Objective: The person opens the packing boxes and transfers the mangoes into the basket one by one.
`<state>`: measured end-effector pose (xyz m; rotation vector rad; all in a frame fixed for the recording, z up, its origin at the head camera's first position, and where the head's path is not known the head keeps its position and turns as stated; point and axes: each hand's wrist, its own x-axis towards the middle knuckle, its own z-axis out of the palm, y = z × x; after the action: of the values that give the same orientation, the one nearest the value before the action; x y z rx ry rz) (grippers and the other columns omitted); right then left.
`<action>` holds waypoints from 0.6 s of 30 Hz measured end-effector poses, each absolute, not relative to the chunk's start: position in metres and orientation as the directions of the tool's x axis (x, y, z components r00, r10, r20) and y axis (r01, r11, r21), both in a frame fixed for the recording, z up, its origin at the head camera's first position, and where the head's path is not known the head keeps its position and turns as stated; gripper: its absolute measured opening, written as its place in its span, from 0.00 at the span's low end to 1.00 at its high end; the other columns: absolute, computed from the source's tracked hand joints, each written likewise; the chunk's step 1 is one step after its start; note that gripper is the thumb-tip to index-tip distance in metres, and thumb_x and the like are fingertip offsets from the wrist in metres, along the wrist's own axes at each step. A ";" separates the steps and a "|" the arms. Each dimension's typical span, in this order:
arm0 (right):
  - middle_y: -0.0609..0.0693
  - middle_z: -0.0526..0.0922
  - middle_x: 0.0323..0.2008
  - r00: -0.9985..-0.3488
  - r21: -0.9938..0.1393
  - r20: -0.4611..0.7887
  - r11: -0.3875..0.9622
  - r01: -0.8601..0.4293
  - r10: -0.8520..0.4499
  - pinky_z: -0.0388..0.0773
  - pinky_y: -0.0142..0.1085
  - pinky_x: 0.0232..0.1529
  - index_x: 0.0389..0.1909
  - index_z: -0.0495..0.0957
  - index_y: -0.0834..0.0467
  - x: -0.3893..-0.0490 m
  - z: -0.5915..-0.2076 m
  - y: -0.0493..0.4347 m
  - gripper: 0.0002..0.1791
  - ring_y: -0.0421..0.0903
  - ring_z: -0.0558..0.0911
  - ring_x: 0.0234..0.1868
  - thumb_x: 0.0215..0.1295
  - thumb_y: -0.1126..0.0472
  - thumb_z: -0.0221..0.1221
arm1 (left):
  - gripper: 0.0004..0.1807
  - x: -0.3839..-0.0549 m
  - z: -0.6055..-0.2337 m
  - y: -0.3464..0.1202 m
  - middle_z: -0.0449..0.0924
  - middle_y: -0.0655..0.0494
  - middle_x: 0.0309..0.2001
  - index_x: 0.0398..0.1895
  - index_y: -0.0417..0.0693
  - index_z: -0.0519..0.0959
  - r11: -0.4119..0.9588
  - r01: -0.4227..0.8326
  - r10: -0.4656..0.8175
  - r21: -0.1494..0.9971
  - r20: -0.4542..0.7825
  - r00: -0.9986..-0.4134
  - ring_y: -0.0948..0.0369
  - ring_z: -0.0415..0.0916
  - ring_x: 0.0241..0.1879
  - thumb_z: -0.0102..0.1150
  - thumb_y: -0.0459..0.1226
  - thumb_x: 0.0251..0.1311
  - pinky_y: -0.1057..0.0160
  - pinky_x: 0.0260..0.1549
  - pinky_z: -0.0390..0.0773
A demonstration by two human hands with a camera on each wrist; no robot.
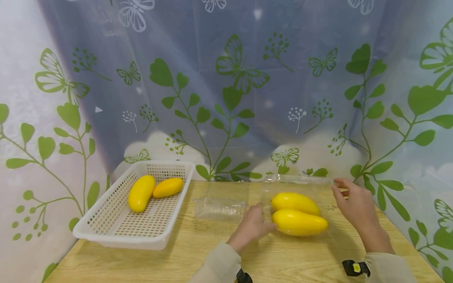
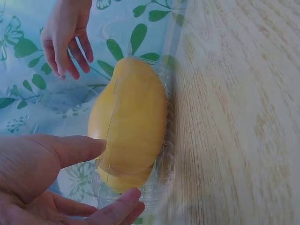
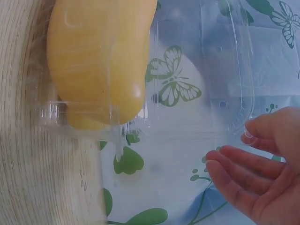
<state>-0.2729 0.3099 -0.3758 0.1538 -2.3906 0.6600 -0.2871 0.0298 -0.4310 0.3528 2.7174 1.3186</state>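
Two yellow mangoes (image 1: pixel 300 222) lie side by side in a clear plastic clamshell box (image 2: pixel 164 154) on the table. Its see-through lid (image 3: pixel 225 103) stands raised at the back. At the box's left end is my left hand (image 1: pixel 252 227), thumb by the rim and fingers fairly straight and spread along the outside. My right hand (image 1: pixel 357 204) pinches the lid's right corner between thumb and forefinger, its other fingers loosely extended. The near mango partly hides the other one in both wrist views.
A white perforated basket (image 1: pixel 161 237) with two more yellow mangoes (image 1: pixel 141 193) stands at the left. Between it and my left hand sits another clear plastic box (image 1: pixel 219 208). Behind the wooden table (image 1: pixel 283 263) hangs a cloth (image 1: pixel 198 118) printed with leaves and butterflies.
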 end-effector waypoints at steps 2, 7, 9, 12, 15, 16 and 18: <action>0.73 0.86 0.46 -0.782 -0.433 0.618 0.865 -0.254 0.080 0.85 0.53 0.28 0.57 0.79 0.69 -0.273 -0.377 0.311 0.17 0.69 0.87 0.37 0.73 0.64 0.60 | 0.49 -0.286 -0.430 0.030 0.64 0.34 0.76 0.77 0.32 0.60 0.604 0.175 0.261 0.778 0.014 -0.965 0.40 0.62 0.76 0.74 0.42 0.58 0.41 0.72 0.68; 0.73 0.85 0.47 -0.772 -0.491 0.612 0.848 -0.199 0.173 0.84 0.42 0.23 0.61 0.75 0.71 -0.273 -0.375 0.312 0.21 0.69 0.87 0.39 0.73 0.62 0.60 | 0.50 -0.283 -0.426 0.032 0.66 0.34 0.74 0.77 0.32 0.60 0.622 0.197 0.281 0.758 0.019 -0.960 0.40 0.63 0.75 0.75 0.42 0.57 0.41 0.72 0.68; 0.73 0.85 0.48 -0.760 -0.518 0.613 0.836 -0.179 0.217 0.81 0.34 0.20 0.63 0.73 0.72 -0.273 -0.373 0.313 0.24 0.69 0.88 0.39 0.72 0.62 0.61 | 0.50 -0.281 -0.425 0.033 0.65 0.34 0.75 0.77 0.32 0.60 0.630 0.200 0.288 0.751 0.013 -0.958 0.40 0.63 0.76 0.75 0.43 0.57 0.41 0.73 0.67; 0.72 0.85 0.49 -0.750 -0.551 0.606 0.820 -0.155 0.266 0.74 0.25 0.18 0.64 0.70 0.72 -0.273 -0.372 0.314 0.26 0.68 0.88 0.39 0.72 0.62 0.61 | 0.50 -0.280 -0.423 0.033 0.64 0.35 0.76 0.77 0.32 0.59 0.636 0.200 0.297 0.745 0.003 -0.955 0.40 0.60 0.77 0.75 0.44 0.58 0.41 0.74 0.65; 0.72 0.86 0.49 -0.752 -0.561 0.595 0.817 -0.134 0.285 0.71 0.23 0.19 0.62 0.71 0.71 -0.273 -0.372 0.315 0.24 0.68 0.88 0.40 0.72 0.62 0.61 | 0.50 -0.278 -0.422 0.033 0.62 0.36 0.77 0.78 0.32 0.59 0.637 0.196 0.299 0.746 -0.005 -0.954 0.41 0.57 0.79 0.74 0.44 0.59 0.40 0.75 0.62; 0.72 0.86 0.49 -0.754 -0.563 0.590 0.816 -0.129 0.288 0.71 0.23 0.20 0.62 0.72 0.70 -0.273 -0.372 0.316 0.23 0.68 0.88 0.40 0.72 0.62 0.61 | 0.50 -0.278 -0.422 0.033 0.62 0.36 0.77 0.77 0.31 0.59 0.634 0.194 0.299 0.748 -0.006 -0.954 0.41 0.57 0.79 0.74 0.44 0.59 0.40 0.75 0.62; 0.71 0.86 0.49 -0.762 -0.561 0.582 0.818 -0.124 0.284 0.71 0.24 0.20 0.62 0.72 0.70 -0.272 -0.373 0.317 0.23 0.68 0.87 0.41 0.73 0.61 0.60 | 0.50 -0.278 -0.422 0.032 0.62 0.36 0.77 0.77 0.31 0.59 0.631 0.195 0.299 0.751 -0.003 -0.954 0.41 0.57 0.79 0.74 0.44 0.59 0.40 0.76 0.61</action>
<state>-0.2723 0.3167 -0.3725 -0.1167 -2.3146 0.7753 -0.2776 0.0322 -0.4216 0.4135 2.7201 1.2301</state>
